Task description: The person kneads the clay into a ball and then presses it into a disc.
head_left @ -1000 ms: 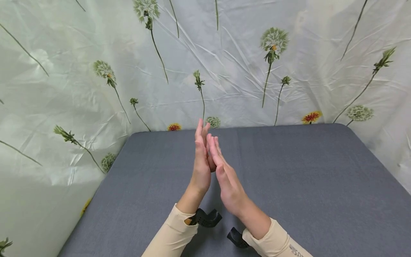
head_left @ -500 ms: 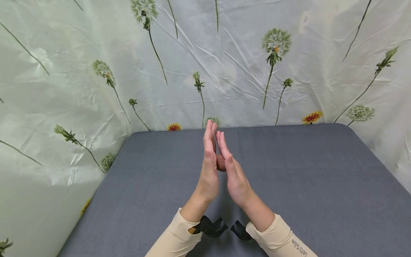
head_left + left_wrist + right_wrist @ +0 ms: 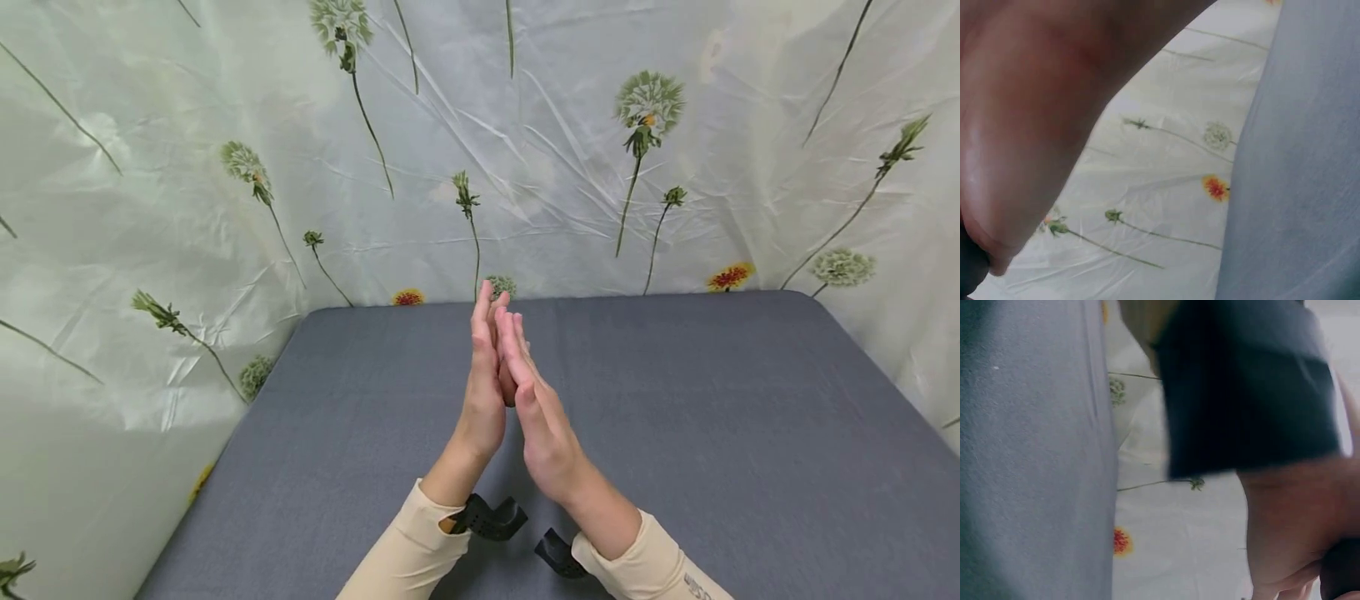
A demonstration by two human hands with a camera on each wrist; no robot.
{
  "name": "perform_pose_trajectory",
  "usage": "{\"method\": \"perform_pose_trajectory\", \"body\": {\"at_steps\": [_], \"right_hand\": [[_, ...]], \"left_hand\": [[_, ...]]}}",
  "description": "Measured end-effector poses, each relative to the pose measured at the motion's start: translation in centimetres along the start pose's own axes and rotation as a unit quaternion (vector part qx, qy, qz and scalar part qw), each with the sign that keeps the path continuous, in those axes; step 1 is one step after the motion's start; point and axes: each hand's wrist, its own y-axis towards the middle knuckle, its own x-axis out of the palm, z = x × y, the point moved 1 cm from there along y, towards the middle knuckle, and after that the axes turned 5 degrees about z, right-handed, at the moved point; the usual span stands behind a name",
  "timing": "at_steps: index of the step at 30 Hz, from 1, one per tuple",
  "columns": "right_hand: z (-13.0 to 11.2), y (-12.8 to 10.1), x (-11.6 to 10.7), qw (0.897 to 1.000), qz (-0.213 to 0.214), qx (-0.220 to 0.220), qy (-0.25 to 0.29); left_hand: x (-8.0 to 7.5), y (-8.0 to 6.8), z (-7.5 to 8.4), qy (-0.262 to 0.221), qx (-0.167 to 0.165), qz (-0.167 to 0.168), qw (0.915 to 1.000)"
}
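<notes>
Head view: both hands up over the grey surface (image 3: 690,450), palms facing, fingertips toward the far edge. Left hand (image 3: 482,404) and right hand (image 3: 543,425): fingers straight, neither curled round anything. Brown lump (image 3: 507,388) is sandwiched between the palms, off the surface, nearer its far-left corner than its far-right one. Hands close at the fingers, apart at the wrists.

Step in hand, my read: lump being pressed or rolled between flat palms, can't tell which. Next move likely calls for even pressure from both sides, else the lump could slip out at the bottom.

Lump looks: brown, smooth, rounded at the lower end, mostly hidden by the hands. Full shape and material: can't tell. Right wrist view has a dark rounded shape (image 3: 1342,569) at the palm, maybe the same lump; left wrist view has a dark patch (image 3: 971,265), too blurred to call.

Flower-print sheet (image 3: 555,183) beyond the far edge.
</notes>
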Motion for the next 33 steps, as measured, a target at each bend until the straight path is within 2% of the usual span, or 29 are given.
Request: {"method": "perform_pose_trajectory", "body": {"at_steps": [5, 9, 14, 18, 22, 27, 30, 33], "right_hand": [[0.0, 0.2, -0.9, 1.0, 0.015, -0.022, 0.009], [0.3, 0.5, -1.7, 0.999, 0.032, -0.015, 0.014], [1.0, 0.8, -2.3, 0.998, 0.027, 0.039, 0.046], [1.6, 0.5, -1.4, 0.996, 0.011, 0.07, 0.057], [1.8, -0.2, 0.0, 0.996, -0.01, 0.07, 0.051], [1.2, -0.6, 0.8, 0.998, -0.02, 0.042, 0.043], [0.6, -0.3, 0.4, 0.999, -0.009, 0.016, 0.033], [0.1, 0.1, -0.5, 1.0, 0.01, -0.008, 0.021]], "left_hand": [[0.6, -0.6, -0.6, -0.016, -0.001, -0.033, 0.9993], [1.1, -1.0, -0.8, 0.016, 0.016, -0.052, 0.9984], [1.6, -1.6, -0.4, 0.08, 0.063, -0.055, 0.9932], [1.0, -1.6, 0.4, 0.097, 0.075, -0.038, 0.9917], [-0.3, -0.8, 0.9, 0.083, 0.055, -0.009, 0.995], [-1.5, 0.1, 0.3, 0.027, 0.0, 0.017, 0.9995], [-1.3, 0.3, -0.4, -0.004, -0.021, 0.008, 0.9997], [-0.4, -0.2, -1.2, -0.009, -0.023, -0.021, 0.9995]]}}
